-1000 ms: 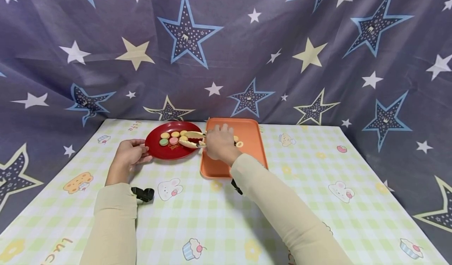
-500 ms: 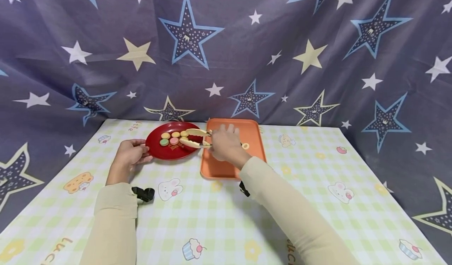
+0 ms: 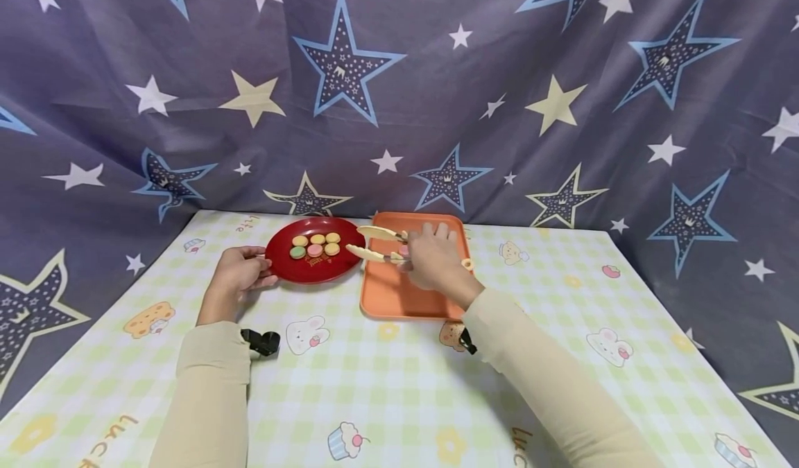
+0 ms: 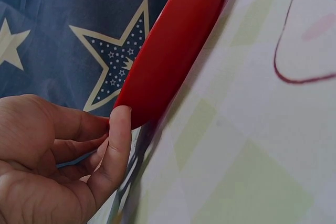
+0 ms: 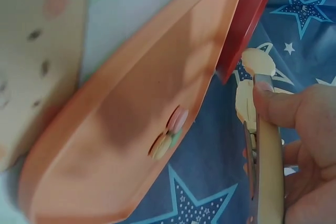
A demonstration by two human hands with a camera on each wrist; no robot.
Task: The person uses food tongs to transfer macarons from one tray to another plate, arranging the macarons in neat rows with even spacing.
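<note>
1. I have the right hand (image 3: 435,256) curled round parted, empty tongs (image 5: 269,161), their length pointing left toward the plate (image 3: 290,267).
2. Macarons (image 5: 178,120) lie on the tray (image 3: 399,301), below the tongs, nearer this hand.
3. My left hand (image 3: 239,274) pinches the plate's rim.

Red plate (image 3: 287,263) of six macarons (image 3: 315,250) — pale tongs (image 3: 377,233), tips apart, near its rim — orange tray (image 3: 399,301) just beside.
</note>
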